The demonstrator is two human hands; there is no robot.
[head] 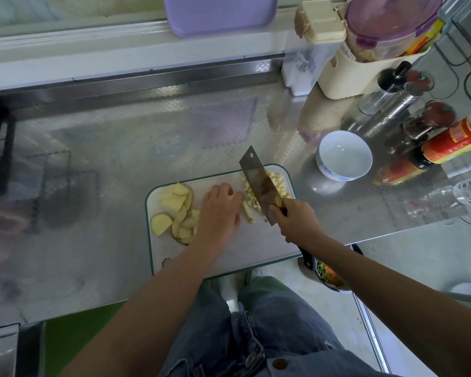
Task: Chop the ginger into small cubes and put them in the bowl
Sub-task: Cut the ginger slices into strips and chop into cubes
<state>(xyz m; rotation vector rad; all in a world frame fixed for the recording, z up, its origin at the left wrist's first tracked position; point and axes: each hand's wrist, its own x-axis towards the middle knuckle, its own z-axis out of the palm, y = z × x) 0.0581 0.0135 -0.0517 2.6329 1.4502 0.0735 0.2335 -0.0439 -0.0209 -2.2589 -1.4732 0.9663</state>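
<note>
Two hands work over the board (229,257): the left hand (220,210), fingers bent, pins ginger strips (249,212) steady beside the knife (259,183), whose handle the right hand (294,221) grips closed, with cubes (276,180) piled far-right nearest the empty bowl (343,156) and slices (176,213) waiting left.

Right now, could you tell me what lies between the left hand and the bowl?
In the head view: the cleaver and diced ginger on the board, then bare counter up to the bowl.
</note>
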